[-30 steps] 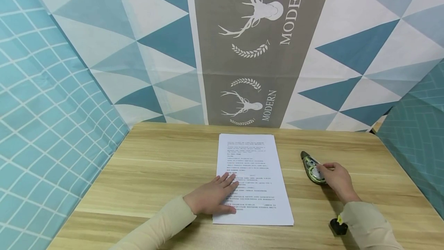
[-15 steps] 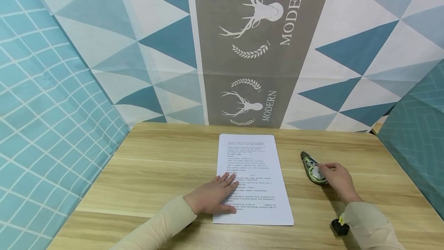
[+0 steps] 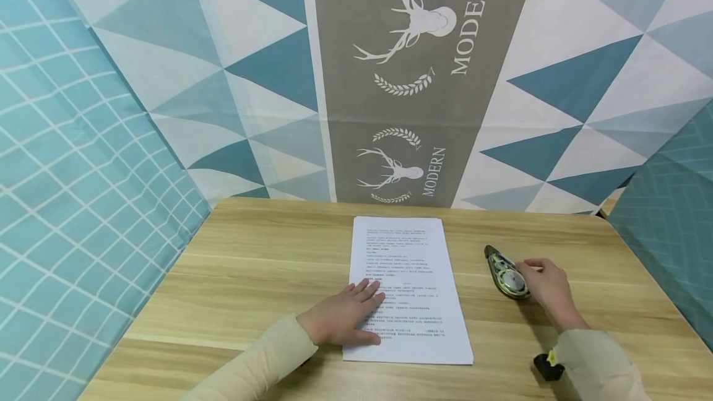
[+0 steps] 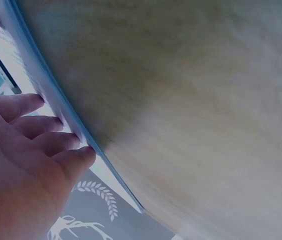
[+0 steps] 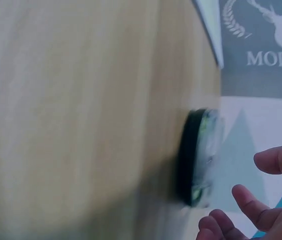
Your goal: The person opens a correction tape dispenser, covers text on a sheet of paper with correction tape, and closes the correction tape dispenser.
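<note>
A stack of printed paper (image 3: 398,246) lies on the wooden table. My left hand (image 3: 341,319) rests on its lower left part, fingers spread and the palm side down; in the left wrist view the fingertips (image 4: 87,155) touch the sheets near the edge. To the right of the paper lies a green and black correction tape (image 3: 505,274) with a dark tip pointing away. Just beside its near right end is my right hand (image 3: 548,289). From the right wrist view, thumb and forefinger stand apart, with a gap between the hand (image 5: 276,200) and the correction tape (image 5: 201,160).
The wooden table (image 3: 267,265) meets a patterned backdrop (image 3: 390,104) at its far edge. A blue tiled sheet (image 3: 83,172) borders the left side. Near the right cuff sits a small black object (image 3: 548,367) with a yellow bit.
My right hand has let go of the correction tape and drawn slightly to the right. The tape stays on the table. My left hand keeps its place on the paper.
</note>
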`<action>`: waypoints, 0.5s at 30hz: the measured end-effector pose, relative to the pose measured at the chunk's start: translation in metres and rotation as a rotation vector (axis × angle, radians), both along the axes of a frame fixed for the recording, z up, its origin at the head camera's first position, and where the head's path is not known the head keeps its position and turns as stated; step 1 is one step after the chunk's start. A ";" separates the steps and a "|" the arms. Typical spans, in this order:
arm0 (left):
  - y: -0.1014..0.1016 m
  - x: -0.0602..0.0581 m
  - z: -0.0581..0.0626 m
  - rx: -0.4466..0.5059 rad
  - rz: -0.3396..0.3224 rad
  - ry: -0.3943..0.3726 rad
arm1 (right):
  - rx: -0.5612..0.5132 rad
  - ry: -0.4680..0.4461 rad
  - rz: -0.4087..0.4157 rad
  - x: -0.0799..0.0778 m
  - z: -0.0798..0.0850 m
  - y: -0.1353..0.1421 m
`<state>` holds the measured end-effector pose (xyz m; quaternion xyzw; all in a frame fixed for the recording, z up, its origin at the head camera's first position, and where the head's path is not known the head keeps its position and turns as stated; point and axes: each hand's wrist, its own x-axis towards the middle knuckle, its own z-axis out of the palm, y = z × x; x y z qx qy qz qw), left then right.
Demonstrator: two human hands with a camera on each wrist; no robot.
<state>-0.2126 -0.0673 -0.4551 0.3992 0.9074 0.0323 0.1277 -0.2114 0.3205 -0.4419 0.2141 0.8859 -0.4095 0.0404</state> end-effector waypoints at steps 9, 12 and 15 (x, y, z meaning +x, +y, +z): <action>0.002 0.000 0.002 0.020 0.053 -0.021 | -0.011 0.082 0.113 -0.003 0.017 -0.032; 0.004 -0.003 0.004 0.047 0.086 0.018 | 0.003 0.125 0.157 -0.005 0.021 -0.048; 0.007 -0.009 0.008 0.085 0.141 0.067 | 0.009 0.151 0.190 -0.009 0.024 -0.063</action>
